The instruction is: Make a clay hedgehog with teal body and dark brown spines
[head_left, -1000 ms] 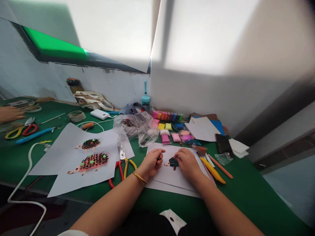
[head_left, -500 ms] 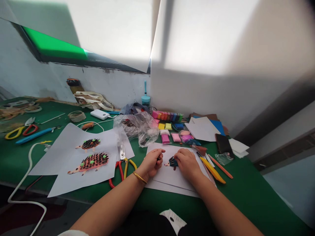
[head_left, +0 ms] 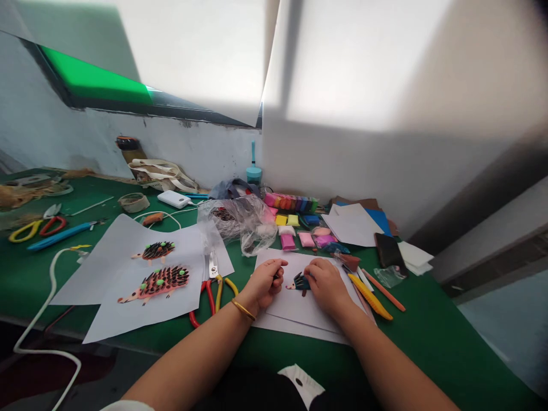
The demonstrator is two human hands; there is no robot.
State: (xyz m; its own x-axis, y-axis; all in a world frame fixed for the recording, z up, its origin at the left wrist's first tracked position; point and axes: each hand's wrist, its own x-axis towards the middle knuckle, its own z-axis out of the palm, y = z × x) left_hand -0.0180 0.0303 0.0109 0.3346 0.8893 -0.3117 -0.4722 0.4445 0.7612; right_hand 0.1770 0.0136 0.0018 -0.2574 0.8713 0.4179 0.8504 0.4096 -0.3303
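My left hand [head_left: 266,283] is curled closed above the left part of the white paper [head_left: 295,319], with something small and dark showing between its fingers. On that paper lies a small hedgehog figure [head_left: 298,282] with a dark blue-green, spiky back and a pink snout pointing left. The fingertips of my right hand [head_left: 324,283] are pinched together at the figure's back and cover its right part. What they pinch is hidden.
Two finished-looking hedgehogs [head_left: 165,282] lie on white sheets at left. Red and yellow scissors [head_left: 213,285] stand between these and my left forearm. Behind are a plastic bag [head_left: 240,220] and colored clay packets [head_left: 288,242]. A yellow cutter [head_left: 370,297] lies right of my right hand.
My right hand has shifted very slightly at the figure's back. My left hand looks the same as before.
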